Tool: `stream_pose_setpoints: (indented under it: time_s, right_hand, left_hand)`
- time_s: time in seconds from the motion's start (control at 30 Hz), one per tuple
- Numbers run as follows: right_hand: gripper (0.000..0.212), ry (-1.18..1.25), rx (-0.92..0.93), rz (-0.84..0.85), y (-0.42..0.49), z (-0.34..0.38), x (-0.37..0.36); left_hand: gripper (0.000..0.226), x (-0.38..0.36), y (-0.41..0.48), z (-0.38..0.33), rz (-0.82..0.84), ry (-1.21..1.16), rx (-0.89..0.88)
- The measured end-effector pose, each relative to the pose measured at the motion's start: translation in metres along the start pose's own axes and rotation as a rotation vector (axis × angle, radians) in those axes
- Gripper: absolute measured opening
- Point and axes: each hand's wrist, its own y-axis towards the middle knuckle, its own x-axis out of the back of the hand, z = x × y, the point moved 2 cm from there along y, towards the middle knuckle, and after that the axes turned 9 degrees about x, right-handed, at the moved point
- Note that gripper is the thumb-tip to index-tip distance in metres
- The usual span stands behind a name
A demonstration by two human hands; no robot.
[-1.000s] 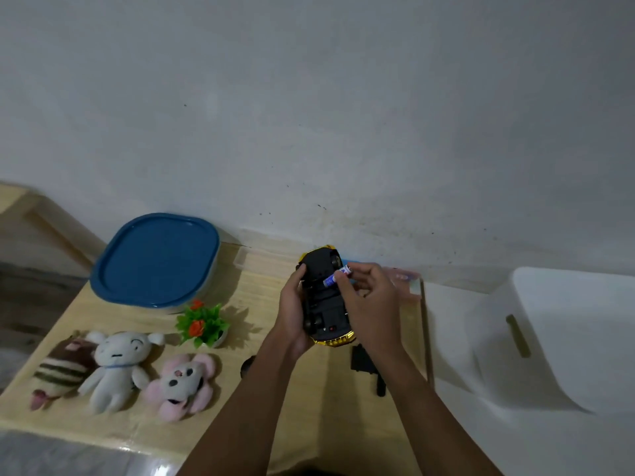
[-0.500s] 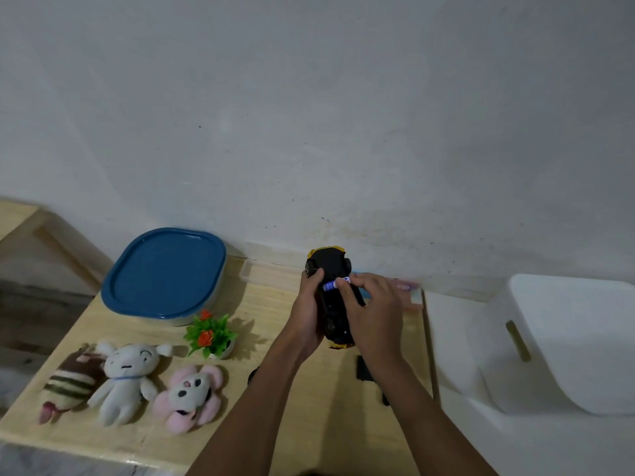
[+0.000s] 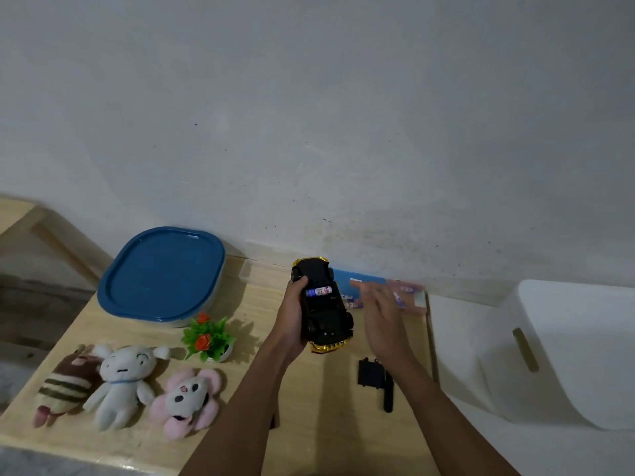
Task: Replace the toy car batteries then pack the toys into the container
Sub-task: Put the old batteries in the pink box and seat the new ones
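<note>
Pale wooden table [image 3: 309,417] pushed against a scuffed grey-white wall [image 3: 309,115], a wooden frame [image 3: 58,240] off its far left end. Along the near left edge, three plush toys lying face-up in a row: striped plush [image 3: 65,386], white plush [image 3: 120,383], pink plush [image 3: 187,401]. Behind them, by the wall, a container [image 3: 161,273] closed under a blue lid; just right of it and nearer, a small potted plant [image 3: 208,338] with orange flowers. At mid-table, gripped in the left hand [image 3: 292,314] with fingers curled round its left side: the car [image 3: 326,314], turned belly-up, black underside toward the camera, gold bodywork showing at both ends, wheels up. Lying crosswise in the open bay near its far end, one battery [image 3: 319,291], blue and white. Right of the car and apart from it, the right hand [image 3: 381,310], blurred, fingers straight and spread, holding nothing, over a blue battery pack [image 3: 409,292] lying by the wall; contact with the pack impossible to tell. Nearer the front edge, a black cover [image 3: 369,372] flat on the wood, a slim black tool [image 3: 388,395] just beside it. Past the table's right end, a white bin [image 3: 567,355] with a slot handle.
</note>
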Motion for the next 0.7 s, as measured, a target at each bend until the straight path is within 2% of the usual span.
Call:
stream_pose_setpoints:
  time_s: [0.07,0.1,0.23,0.33,0.47,0.7]
  right_hand:
    - [0.028,-0.003,-0.105,-0.168,0.012,-0.029,0.009]
    - [0.028,-0.085,-0.16,-0.159,0.016,-0.05,0.01]
    - [0.032,-0.462,-0.241,0.158,0.025,-0.118,0.003]
    - [0.032,-0.736,-0.118,0.319,0.036,-0.128,-0.001]
    - [0.029,-0.932,0.08,0.409,0.059,-0.132,-0.013]
    - [0.024,-1.175,0.164,0.53,0.078,-0.144,-0.03]
  left_hand:
    - [0.046,0.004,0.005,-0.008,-0.013,-0.011,-0.007]
    - [0.045,0.006,0.006,-0.011,-0.021,-0.014,-0.012]
    - [0.046,0.017,0.013,-0.014,-0.043,-0.032,-0.005]
    - [0.047,0.024,0.018,-0.013,-0.054,-0.053,-0.008]
    - [0.048,0.03,0.021,-0.011,-0.066,-0.056,0.03]
    - [0.05,0.035,0.024,-0.01,-0.073,-0.024,0.029]
